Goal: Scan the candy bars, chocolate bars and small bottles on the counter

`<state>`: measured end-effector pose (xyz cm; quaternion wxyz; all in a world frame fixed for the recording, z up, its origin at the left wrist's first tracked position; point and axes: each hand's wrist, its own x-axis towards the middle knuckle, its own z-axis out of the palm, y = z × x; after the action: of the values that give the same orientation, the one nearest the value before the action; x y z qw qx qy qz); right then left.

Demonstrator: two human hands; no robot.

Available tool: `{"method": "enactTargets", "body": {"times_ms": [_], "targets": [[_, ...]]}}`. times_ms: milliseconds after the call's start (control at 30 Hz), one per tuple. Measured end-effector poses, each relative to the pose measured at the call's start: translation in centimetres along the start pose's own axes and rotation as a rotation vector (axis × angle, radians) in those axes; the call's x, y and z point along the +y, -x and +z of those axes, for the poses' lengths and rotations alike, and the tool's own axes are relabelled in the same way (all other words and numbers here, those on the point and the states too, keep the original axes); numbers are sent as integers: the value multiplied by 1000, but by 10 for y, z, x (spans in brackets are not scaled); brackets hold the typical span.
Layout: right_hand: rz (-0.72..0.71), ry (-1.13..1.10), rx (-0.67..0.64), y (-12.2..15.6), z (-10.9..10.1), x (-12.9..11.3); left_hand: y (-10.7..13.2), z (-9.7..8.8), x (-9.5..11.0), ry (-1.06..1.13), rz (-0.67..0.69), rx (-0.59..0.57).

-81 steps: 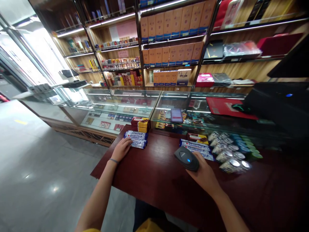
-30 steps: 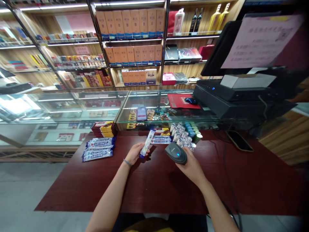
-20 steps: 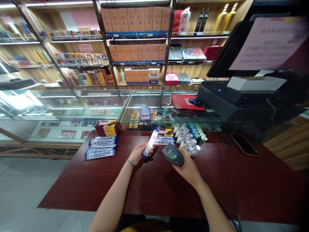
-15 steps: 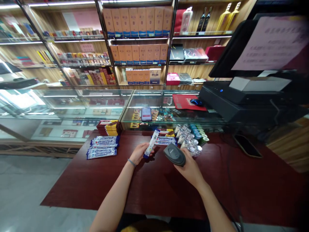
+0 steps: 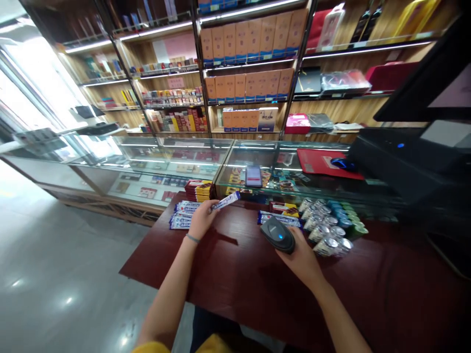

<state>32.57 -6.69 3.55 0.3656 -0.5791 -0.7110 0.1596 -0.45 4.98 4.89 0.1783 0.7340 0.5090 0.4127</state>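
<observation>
My left hand is closed on a blue and white snack bar, held just above the dark red table beside a pile of the same bars. My right hand grips a dark handheld barcode scanner with a blue light on top. A second small pile of blue and white bars lies just beyond the scanner. A stack of red and yellow bars stands at the table's back edge.
Several silver-lidded and green-lidded small jars sit right of the scanner. A glass display counter runs behind the table, with a phone, a red mouse pad and a black register unit on it. Stocked shelves line the wall.
My left hand has carried the bar left, away from the scanner and over toward the left pile. The view has swung left. The scanner light went from green to blue.
</observation>
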Motion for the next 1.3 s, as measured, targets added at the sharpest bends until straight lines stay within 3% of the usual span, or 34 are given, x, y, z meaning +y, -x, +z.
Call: {"method": "enactTargets", "body": {"times_ms": [133,233,367,567,867,1067,1167,1300], "targets": [[-1,3,-34,-9,15,-17,7,-53,-54,-355,125,-54],[-10,-2,-33,-14,27,-27,4,-78,-92,-527,158,-108],[-24,-8,-40,-18,39,-34,-4,-88,-126,-579,163,-189],[-14,-10,-56,-17,46,-35,-10,-83,-143,-498,120,-216],[-9,-1,-36,-16,45,-29,-14,-82,-144,-453,113,-216],[9,-30,-28,-11,30,-27,-8,-78,-124,-421,134,-145],[53,-37,-17,-5,17,-24,-1,-58,-100,-381,168,-37],[43,-32,30,7,0,-10,5,-6,-57,-193,201,48]]}}
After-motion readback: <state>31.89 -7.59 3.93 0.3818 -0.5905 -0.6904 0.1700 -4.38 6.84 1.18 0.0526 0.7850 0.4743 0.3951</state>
